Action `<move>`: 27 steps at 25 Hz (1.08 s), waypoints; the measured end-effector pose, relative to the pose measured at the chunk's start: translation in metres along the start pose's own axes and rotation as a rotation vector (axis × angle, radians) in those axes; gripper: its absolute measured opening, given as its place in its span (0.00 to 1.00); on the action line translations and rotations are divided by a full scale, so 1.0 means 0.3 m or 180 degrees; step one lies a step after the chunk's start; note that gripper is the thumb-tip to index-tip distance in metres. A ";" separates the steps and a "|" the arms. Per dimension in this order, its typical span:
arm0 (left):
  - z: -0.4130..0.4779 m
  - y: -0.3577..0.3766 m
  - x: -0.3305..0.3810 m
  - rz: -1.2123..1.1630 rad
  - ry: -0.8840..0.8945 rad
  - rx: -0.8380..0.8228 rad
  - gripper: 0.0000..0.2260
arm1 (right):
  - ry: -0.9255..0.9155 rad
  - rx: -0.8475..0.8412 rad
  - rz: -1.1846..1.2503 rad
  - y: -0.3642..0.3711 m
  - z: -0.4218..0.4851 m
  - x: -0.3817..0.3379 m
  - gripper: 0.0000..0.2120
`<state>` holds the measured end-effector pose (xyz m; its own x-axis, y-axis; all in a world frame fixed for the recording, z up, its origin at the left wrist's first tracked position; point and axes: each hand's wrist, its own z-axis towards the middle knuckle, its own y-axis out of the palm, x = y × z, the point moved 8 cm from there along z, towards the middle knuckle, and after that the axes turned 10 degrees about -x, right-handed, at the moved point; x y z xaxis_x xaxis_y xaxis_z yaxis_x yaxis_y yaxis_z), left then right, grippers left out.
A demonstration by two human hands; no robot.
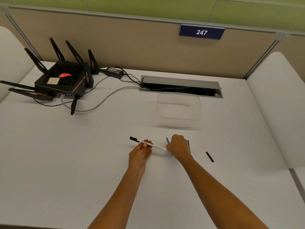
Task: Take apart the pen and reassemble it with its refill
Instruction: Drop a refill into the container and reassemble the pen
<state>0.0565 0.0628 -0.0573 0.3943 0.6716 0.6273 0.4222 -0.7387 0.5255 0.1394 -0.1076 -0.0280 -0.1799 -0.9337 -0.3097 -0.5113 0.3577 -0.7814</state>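
Note:
My left hand [141,151] holds a white pen barrel [156,146] with a black end [133,139], lying slanted just above the white table. My right hand [178,144] is closed at the barrel's open right tip. A thin blue piece [167,140] sticks out of that fist on its left, and another blue strip [188,144] shows on its right; what the fingers grip is hidden. A small black pen part [209,156] lies on the table to the right of my right hand.
A clear plastic container [179,109] stands behind my hands. Farther back are an open cable slot [180,85], a black router with several antennas [63,80], its power brick [114,72] and trailing cables. Partition walls close the back and sides.

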 end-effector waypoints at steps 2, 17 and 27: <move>0.009 0.003 0.005 -0.0026 0.0001 -0.0021 0.06 | -0.0006 0.0040 0.0176 -0.020 0.000 -0.001 0.05; 0.093 0.041 0.057 -0.0240 0.0032 -0.0049 0.06 | -0.0199 0.0594 0.1204 -0.406 0.246 -0.180 0.08; 0.158 0.023 0.121 -0.0268 0.0050 -0.0013 0.07 | 0.0089 0.0203 0.0661 -0.308 0.441 -0.208 0.15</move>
<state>0.1125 0.0849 -0.0583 0.3447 0.7303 0.5898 0.4499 -0.6800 0.5790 0.3090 -0.0801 -0.0082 -0.2994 -0.8397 -0.4531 -0.4069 0.5419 -0.7354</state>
